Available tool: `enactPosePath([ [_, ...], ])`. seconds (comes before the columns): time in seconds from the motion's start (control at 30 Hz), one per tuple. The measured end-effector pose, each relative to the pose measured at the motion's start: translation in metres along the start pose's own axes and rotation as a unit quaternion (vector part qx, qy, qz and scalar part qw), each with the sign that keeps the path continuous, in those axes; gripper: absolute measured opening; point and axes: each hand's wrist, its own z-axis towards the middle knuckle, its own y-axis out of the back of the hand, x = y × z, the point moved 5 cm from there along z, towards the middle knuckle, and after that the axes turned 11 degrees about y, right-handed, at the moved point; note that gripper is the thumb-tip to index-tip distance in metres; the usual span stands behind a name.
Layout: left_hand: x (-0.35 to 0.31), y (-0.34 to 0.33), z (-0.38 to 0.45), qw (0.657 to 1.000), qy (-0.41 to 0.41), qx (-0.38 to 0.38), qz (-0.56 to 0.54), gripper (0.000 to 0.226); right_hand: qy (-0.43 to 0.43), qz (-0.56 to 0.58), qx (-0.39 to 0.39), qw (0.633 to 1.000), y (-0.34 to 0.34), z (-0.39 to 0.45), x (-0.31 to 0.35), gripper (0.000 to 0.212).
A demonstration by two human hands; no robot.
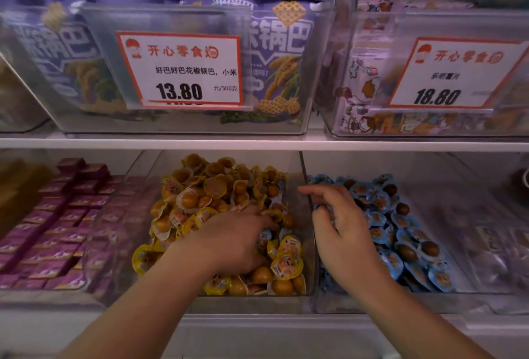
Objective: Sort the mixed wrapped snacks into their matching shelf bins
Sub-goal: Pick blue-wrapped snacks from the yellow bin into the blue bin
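Note:
On the lower shelf a clear bin holds a heap of yellow-wrapped snack cups. The bin to its right holds blue-wrapped snack cups. My left hand lies palm down in the yellow heap, fingers dug in near a blue-wrapped cup among the yellow ones. My right hand hovers over the left end of the blue bin, fingers curled round a blue-wrapped cup, beside the wall between the bins.
A bin of purple wrapped blocks stands to the left. Upper-shelf bins hold purple snack bags and printed packets, each with a price card. A white shelf edge runs above my hands.

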Motion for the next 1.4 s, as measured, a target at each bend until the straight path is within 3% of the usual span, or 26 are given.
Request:
enactPosePath([
  [0.1,-0.002,-0.002,0.001,0.999,0.014,-0.032,0.000,0.070,0.005,0.000,-0.002,1.000,0.001,0.000,0.000,0.035],
  [0.17,-0.002,-0.005,0.003,0.999,0.026,-0.015,-0.019,0.074,0.006,-0.002,-0.003,1.000,0.001,0.000,0.000,0.035],
  [0.33,-0.006,0.005,-0.002,0.997,-0.003,-0.001,-0.079,0.041,0.009,-0.002,-0.002,1.000,0.001,0.000,0.000,0.035],
  [0.43,-0.001,0.007,-0.006,0.992,0.016,0.016,-0.125,0.035,0.006,0.001,-0.003,1.000,0.000,0.001,0.000,0.036],
  [0.6,-0.007,0.002,-0.001,0.997,-0.005,0.046,-0.062,0.034,-0.004,0.008,-0.006,1.000,0.000,0.002,0.001,0.037],
  [0.83,0.006,0.014,0.004,0.975,-0.010,0.043,-0.216,0.023,0.002,0.007,0.000,1.000,0.001,0.002,0.004,0.037],
  [0.93,0.022,0.039,-0.004,0.921,0.002,-0.039,-0.388,0.015,0.000,0.004,0.001,1.000,0.002,0.003,0.004,0.037],
  [0.97,0.029,0.045,-0.009,0.876,0.011,-0.053,-0.479,0.015,0.000,0.002,0.000,1.000,0.002,0.004,0.006,0.036],
  [1.07,0.037,0.058,-0.024,0.690,0.003,-0.029,-0.723,0.021,0.024,-0.013,-0.031,0.999,0.006,0.009,0.015,0.034],
  [1.13,0.037,0.063,-0.035,0.612,-0.011,-0.014,-0.791,0.021,0.048,-0.023,-0.067,0.996,0.010,0.013,0.027,0.032],
  [1.2,0.034,0.063,-0.045,0.588,-0.018,-0.004,-0.808,0.018,0.072,-0.017,-0.091,0.993,0.010,0.015,0.045,0.030],
  [1.3,0.028,0.057,-0.058,0.591,-0.035,0.002,-0.806,0.023,0.037,0.071,-0.061,0.995,-0.008,0.013,0.065,0.026],
  [1.37,0.022,0.054,-0.065,0.624,-0.048,-0.026,-0.779,0.034,-0.083,0.204,-0.030,0.975,-0.029,0.009,0.066,0.021],
  [1.4,0.023,0.053,-0.070,0.667,-0.049,-0.065,-0.741,0.037,-0.168,0.291,-0.022,0.942,-0.042,0.006,0.064,0.020],
])
